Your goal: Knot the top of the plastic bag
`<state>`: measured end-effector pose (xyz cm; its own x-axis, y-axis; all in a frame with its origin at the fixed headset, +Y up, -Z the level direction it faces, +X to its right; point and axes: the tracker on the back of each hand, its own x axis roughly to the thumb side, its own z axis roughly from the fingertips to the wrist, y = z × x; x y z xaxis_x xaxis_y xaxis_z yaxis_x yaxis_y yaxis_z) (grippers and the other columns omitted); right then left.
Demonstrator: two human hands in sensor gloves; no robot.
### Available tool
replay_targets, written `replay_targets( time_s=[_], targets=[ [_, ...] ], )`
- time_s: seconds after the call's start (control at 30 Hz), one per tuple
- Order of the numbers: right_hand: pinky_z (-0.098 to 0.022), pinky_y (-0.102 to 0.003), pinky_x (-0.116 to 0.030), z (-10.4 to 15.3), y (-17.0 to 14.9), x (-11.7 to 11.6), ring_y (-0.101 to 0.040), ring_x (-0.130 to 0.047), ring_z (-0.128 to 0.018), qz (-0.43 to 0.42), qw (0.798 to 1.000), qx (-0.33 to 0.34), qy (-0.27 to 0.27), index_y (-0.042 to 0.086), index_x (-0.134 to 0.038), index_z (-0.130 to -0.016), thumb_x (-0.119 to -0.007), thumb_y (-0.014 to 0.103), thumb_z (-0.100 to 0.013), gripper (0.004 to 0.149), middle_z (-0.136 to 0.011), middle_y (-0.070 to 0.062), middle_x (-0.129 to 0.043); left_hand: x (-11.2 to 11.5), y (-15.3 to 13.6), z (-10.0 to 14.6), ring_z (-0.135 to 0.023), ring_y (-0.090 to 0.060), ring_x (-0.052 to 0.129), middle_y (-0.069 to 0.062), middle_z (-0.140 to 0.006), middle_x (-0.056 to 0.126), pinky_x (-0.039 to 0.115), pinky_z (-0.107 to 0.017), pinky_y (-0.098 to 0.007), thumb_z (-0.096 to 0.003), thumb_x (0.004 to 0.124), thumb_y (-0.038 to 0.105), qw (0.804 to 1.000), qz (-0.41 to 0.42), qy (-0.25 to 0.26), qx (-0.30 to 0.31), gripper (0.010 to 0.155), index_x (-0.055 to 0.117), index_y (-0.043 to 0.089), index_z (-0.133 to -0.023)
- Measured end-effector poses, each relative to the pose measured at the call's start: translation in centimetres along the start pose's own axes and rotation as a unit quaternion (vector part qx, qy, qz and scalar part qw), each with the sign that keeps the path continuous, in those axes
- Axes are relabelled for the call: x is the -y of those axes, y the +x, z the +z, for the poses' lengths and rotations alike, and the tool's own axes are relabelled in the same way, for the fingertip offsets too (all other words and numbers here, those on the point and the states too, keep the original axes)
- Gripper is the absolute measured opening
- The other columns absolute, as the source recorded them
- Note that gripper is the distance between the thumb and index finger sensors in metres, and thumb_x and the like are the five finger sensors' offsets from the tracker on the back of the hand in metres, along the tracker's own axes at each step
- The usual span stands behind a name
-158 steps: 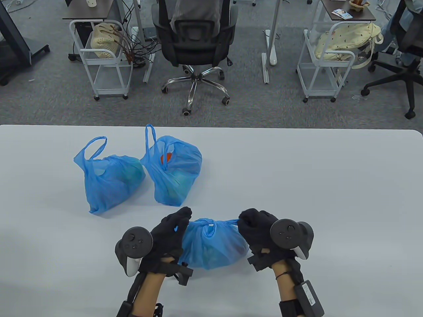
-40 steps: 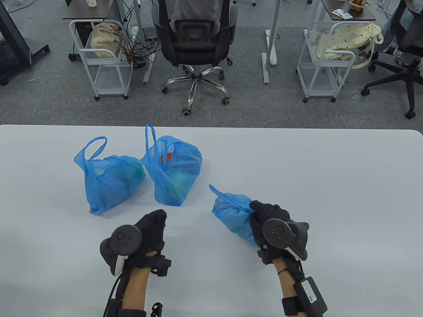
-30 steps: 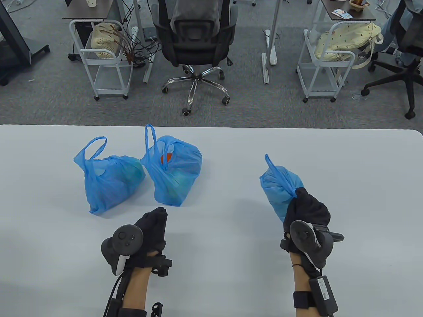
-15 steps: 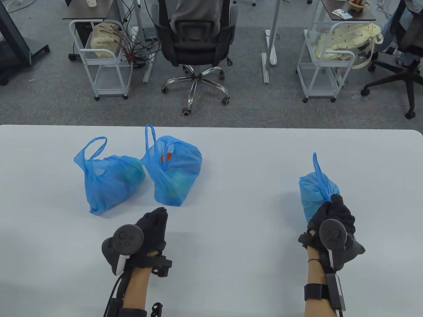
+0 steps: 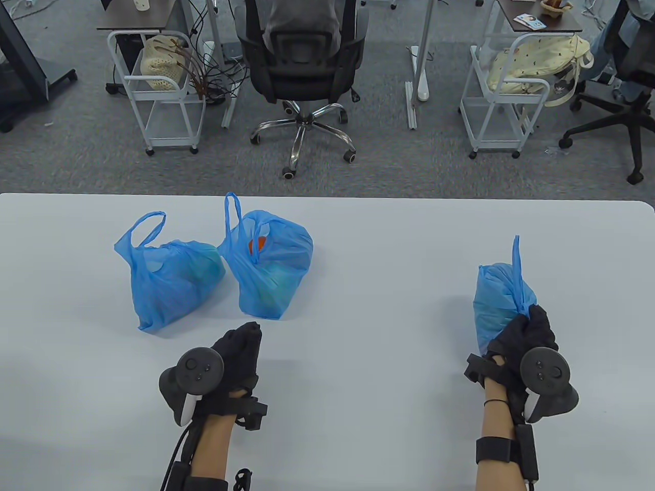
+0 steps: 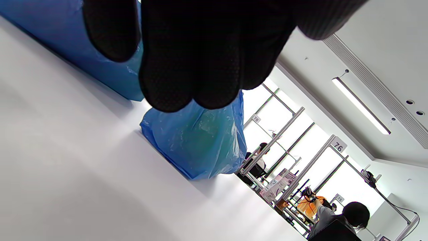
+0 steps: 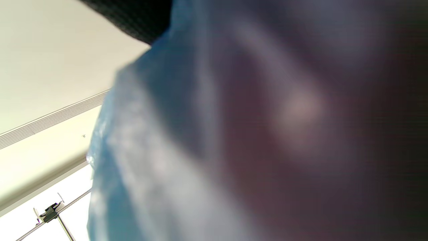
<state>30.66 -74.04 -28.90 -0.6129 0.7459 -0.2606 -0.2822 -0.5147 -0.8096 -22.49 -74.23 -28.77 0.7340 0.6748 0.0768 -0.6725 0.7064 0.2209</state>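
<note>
Where the right hand (image 5: 523, 335) grips its gathered top, the blue bag (image 5: 499, 304) just beyond the knuckles.

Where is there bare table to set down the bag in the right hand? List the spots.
Free: the wide strip of table between the middle bag and the held bag in the right hand; also the near edge between both hands. Crowded: far left, where the left bag and middle bag sit, left hand just before them.
</note>
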Motion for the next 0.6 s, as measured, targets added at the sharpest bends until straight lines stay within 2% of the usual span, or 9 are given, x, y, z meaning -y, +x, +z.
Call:
replay_targets(
  time_s=[0.13,0.3,0.5,0.6],
  targets=[
    [-0.044,-0.06,-0.071,0.4,0.3,-0.5,-0.047,-0.084,-0.071,0.003,1.0,0.003,0.018,0.009,-0.076,-0.089,-0.079,0.026,-0.052,0.041,-0.081,-0.022,-0.083,0.0,0.0,0.0,-0.071,-0.028,0.103,0.0,-0.077,0.102,0.072,-0.065,-0.057,-0.0545,0.06,0.055,1.0,0.001,-0.001,0.0,0.05,0.086,0.03,-0.089],
    [-0.048,-0.064,-0.066,0.6,1.9,-0.1,-0.052,-0.077,-0.077,-0.001,0.999,0.041,0.009,0.009,-0.073,-0.091,-0.078,0.03,-0.053,0.045,-0.084,-0.024,-0.078,0.0,-0.1,0.0,-0.071,-0.028,0.103,0.0,-0.077,0.102,0.072,-0.065,-0.057,-0.0545,0.06,0.055,1.0,0.001,-0.001,-0.002,0.05,0.086,0.03,-0.089],
    [-0.053,-0.069,-0.056,2.0,5.2,0.5,-0.055,-0.068,-0.082,0.008,0.989,0.149,-0.006,0.008,-0.07,-0.092,-0.076,0.032,-0.053,0.046,-0.087,-0.025,-0.073,-0.1,0.0,0.0,-0.071,-0.028,0.103,0.0,-0.077,0.102,0.072,-0.065,-0.057,-0.0545,0.06,0.055,1.0,0.001,0.001,-0.002,0.05,0.086,0.029,-0.089],
    [-0.055,-0.07,-0.053,3.6,7.4,0.1,-0.056,-0.065,-0.084,0.043,0.969,0.244,0.0,0.008,-0.07,-0.092,-0.075,0.033,-0.054,0.046,-0.088,-0.025,-0.073,-0.1,0.1,0.0,-0.071,-0.028,0.103,0.0,-0.077,0.102,0.072,-0.065,-0.057,-0.0544,0.061,0.054,1.0,0.0,0.002,0.001,0.05,0.086,0.029,-0.089]
  ],
)
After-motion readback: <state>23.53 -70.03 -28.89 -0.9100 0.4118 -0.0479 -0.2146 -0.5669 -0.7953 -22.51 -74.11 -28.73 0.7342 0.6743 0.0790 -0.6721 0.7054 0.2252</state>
